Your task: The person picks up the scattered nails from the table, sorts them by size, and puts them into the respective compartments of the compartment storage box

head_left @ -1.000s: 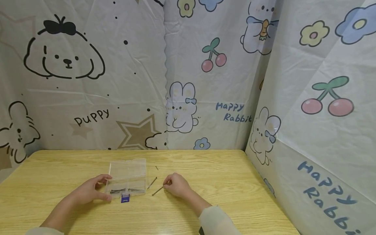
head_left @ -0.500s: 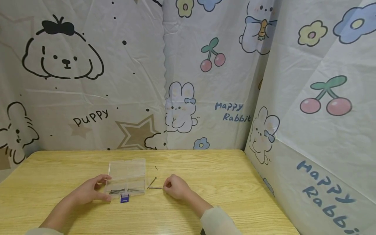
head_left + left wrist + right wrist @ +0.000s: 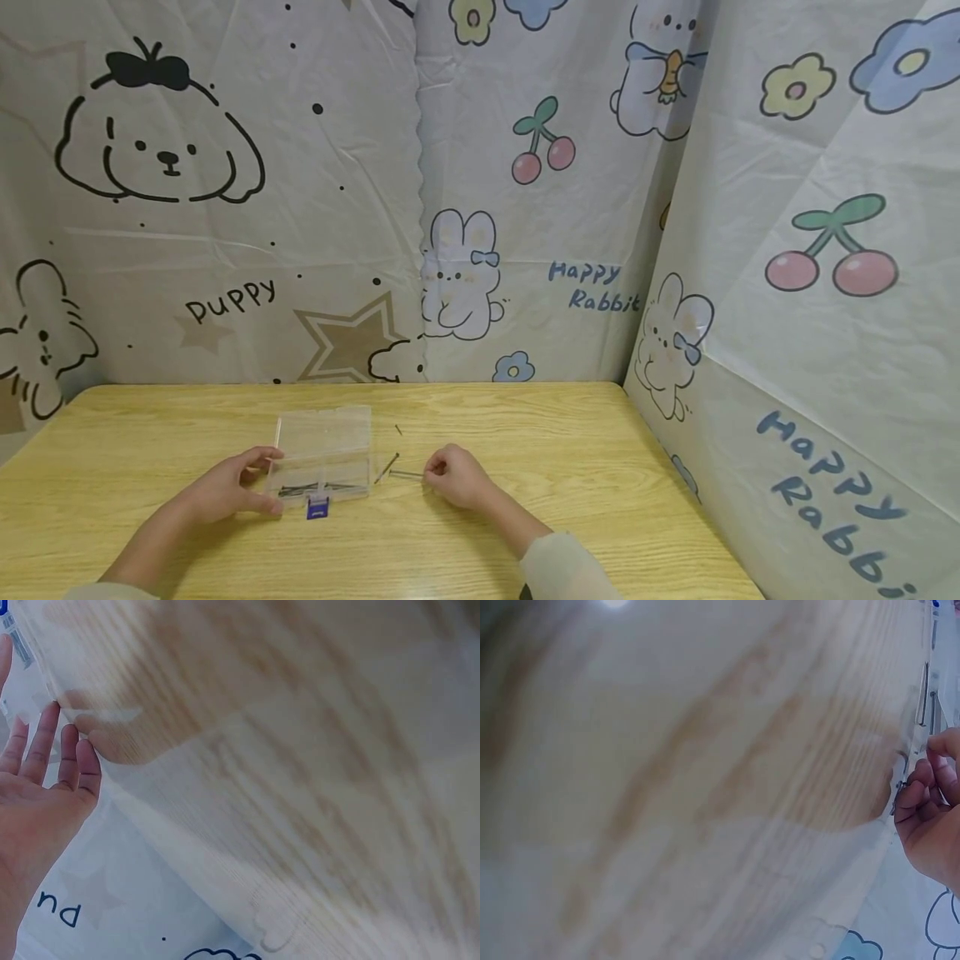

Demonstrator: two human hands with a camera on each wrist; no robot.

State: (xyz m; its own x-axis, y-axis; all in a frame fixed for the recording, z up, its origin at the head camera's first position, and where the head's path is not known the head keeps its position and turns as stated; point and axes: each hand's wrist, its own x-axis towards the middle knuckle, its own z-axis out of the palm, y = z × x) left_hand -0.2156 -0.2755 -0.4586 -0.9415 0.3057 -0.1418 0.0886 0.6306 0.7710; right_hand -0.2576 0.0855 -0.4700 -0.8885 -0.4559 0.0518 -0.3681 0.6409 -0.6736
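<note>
A clear plastic box (image 3: pixel 330 467) lies on the table with its lid (image 3: pixel 326 431) laid back and a blue latch (image 3: pixel 318 507) at the front. Long thin nails (image 3: pixel 300 490) fill its front part. My left hand (image 3: pixel 228 490) holds the box at its left end, thumb at the front corner and fingers farther back. Between thumb and fingertips, my right hand (image 3: pixel 457 477) pinches a nail (image 3: pixel 406 474) that points left, its near end hidden. Just left of that nail lies another long nail (image 3: pixel 387 468), and a short nail (image 3: pixel 398 429) lies behind it.
The wood-grain table (image 3: pixel 525 425) meets a patterned cloth (image 3: pixel 360 208) at the back. A second cloth panel (image 3: pixel 810 350) runs along the right side.
The nail in my right hand has swung from slanting toward me to nearly level, pointing left. That hand has shifted slightly right. My left hand stays at the box.
</note>
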